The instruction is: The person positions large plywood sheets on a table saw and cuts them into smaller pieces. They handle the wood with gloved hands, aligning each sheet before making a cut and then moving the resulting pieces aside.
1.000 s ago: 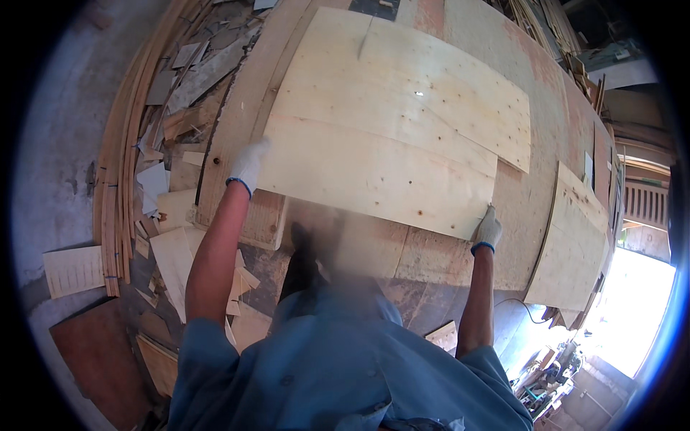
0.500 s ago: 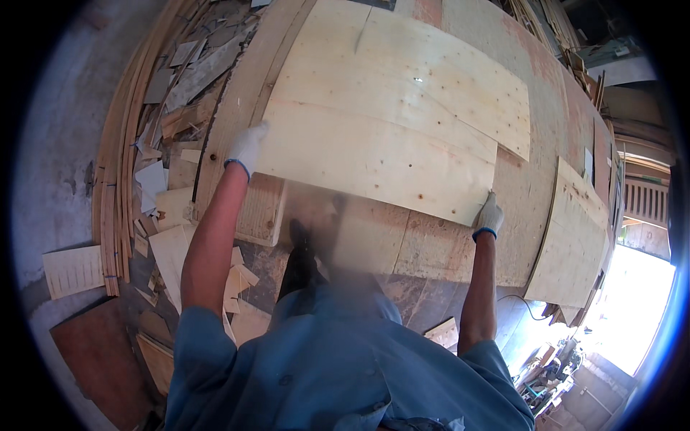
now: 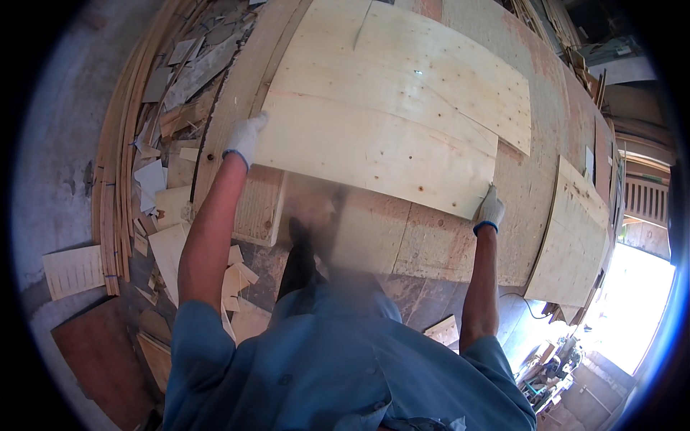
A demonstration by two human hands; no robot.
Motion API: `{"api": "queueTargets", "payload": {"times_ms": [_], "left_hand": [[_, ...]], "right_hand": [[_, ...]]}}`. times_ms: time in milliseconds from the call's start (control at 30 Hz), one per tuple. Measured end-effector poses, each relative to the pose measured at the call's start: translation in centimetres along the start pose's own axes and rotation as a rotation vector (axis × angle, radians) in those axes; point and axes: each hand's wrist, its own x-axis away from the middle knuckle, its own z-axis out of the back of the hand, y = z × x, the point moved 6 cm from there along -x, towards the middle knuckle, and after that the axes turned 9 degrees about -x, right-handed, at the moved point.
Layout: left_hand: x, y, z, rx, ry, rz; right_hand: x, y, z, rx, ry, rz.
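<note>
A pale, knotty veneer sheet (image 3: 359, 147) lies in front of me, its near edge slanting down to the right. My left hand (image 3: 246, 138), in a white glove with a blue cuff, is closed on the sheet's left edge near the corner. At the near right corner my right hand (image 3: 490, 208), gloved the same way, grips the sheet, its thumb along the edge. Some fingers of both hands are hidden. Beyond and partly beneath this sheet is another pale veneer sheet (image 3: 460, 75), its right end sticking out farther.
Beneath the sheets is a large worn board surface (image 3: 460, 248). Long wood strips (image 3: 109, 194) and broken veneer scraps (image 3: 190, 79) lie along the left. Another pale sheet (image 3: 568, 244) rests at the right, near a bright doorway (image 3: 632, 309). A reddish-brown board (image 3: 100, 363) is at the lower left.
Both hands and the near edge of the veneer sheet have shifted slightly away from me. Both grips look the same.
</note>
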Motion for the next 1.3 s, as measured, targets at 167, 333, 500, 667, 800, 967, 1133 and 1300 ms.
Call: {"api": "queueTargets", "payload": {"times_ms": [167,333,500,667,800,967,1133,1300], "left_hand": [[-2.4,-2.2,0.6,-0.052,0.018,0.004],[-1.3,-0.3,0.4,-0.074,-0.03,0.003],[-0.9,0.3,0.4,-0.079,0.003,0.005],[-1.2,0.2,0.4,-0.099,0.01,-0.003],[-1.9,-0.6,0.3,-0.1,0.025,-0.001],[-3.4,-1.9,0.9,-0.175,0.087,-0.068],[-2.6,-0.9,0.1,-0.042,0.088,-0.052],[1.8,-4.4,1.1,-0.024,-0.021,-0.098]], "right_hand": [[-1.4,0.7,-0.6,-0.003,0.009,0.036],[-3.0,2.4,-0.8,-0.087,0.043,0.002],[-3.3,2.2,-1.2,-0.118,0.025,0.018],[-2.4,1.5,-1.4,-0.128,0.013,-0.004],[-1.8,0.9,-1.0,-0.043,-0.02,-0.033],[-1.4,-0.4,-1.1,0.191,-0.035,0.05],[-0.2,-1.7,-0.7,0.238,-0.019,0.192],[3.1,0.4,2.4,0.231,-0.045,0.085]]}}
